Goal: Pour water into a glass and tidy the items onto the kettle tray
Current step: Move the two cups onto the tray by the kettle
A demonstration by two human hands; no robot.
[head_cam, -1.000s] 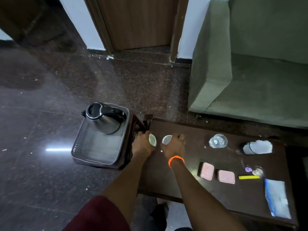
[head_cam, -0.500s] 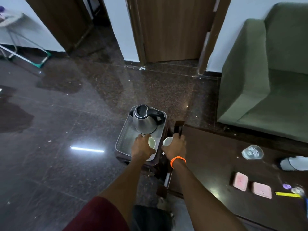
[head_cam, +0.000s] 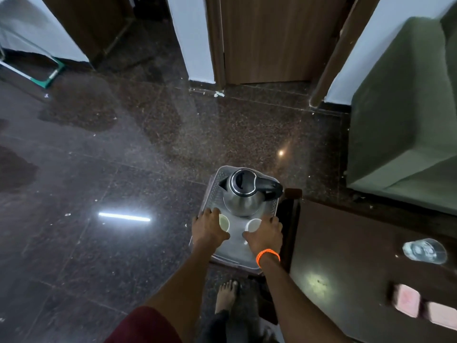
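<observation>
Both arms reach straight out toward twelve o'clock, running nearly parallel. The left hand [head_cam: 210, 230] is palm-down with knuckles up, its fingers curled round toward three o'clock, clasping a small white cup [head_cam: 224, 223]. The right hand [head_cam: 265, 233] mirrors it, fingers curving toward nine o'clock round a second cup [head_cam: 252, 225]. An orange band [head_cam: 267, 255] circles the right wrist. A dark red sleeve [head_cam: 146, 326] covers the left upper arm at six o'clock. One bare foot [head_cam: 226, 295] shows between the forearms.
</observation>
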